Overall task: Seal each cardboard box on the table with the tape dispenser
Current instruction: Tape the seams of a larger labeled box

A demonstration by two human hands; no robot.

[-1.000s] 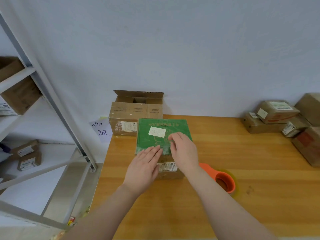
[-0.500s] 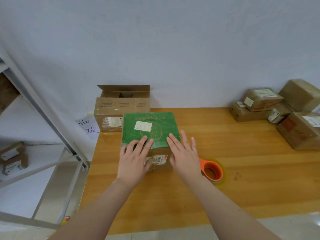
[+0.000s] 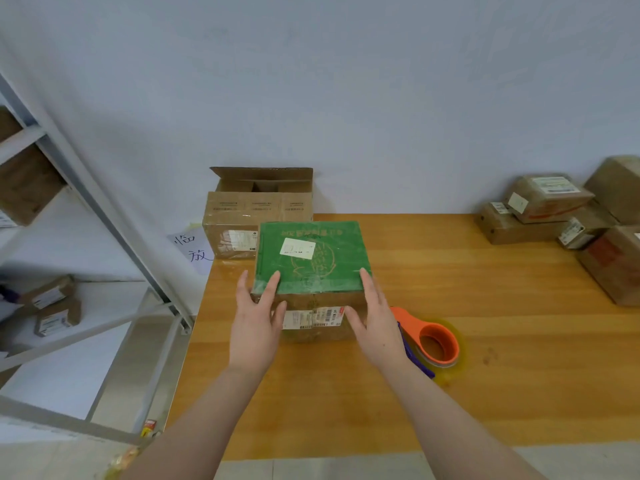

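Note:
A cardboard box with a green top (image 3: 311, 261) and white labels stands on the wooden table (image 3: 485, 341). My left hand (image 3: 258, 317) lies at the box's front-left corner, fingers straight, fingertips on the green top's edge. My right hand (image 3: 375, 317) lies at the front-right corner, fingers straight along the box's side. An orange tape dispenser (image 3: 429, 337) lies on the table just right of my right hand, partly hidden by my wrist. Behind the green box stands an open-topped cardboard box (image 3: 256, 209).
Several sealed parcels (image 3: 554, 209) are stacked at the table's far right by the wall. A metal shelf rack (image 3: 104, 216) with small boxes stands to the left. A paper note (image 3: 190, 247) hangs beside the table's left edge.
My hands moved apart from the middle of the green top to the box's front corners. The view shifted slightly.

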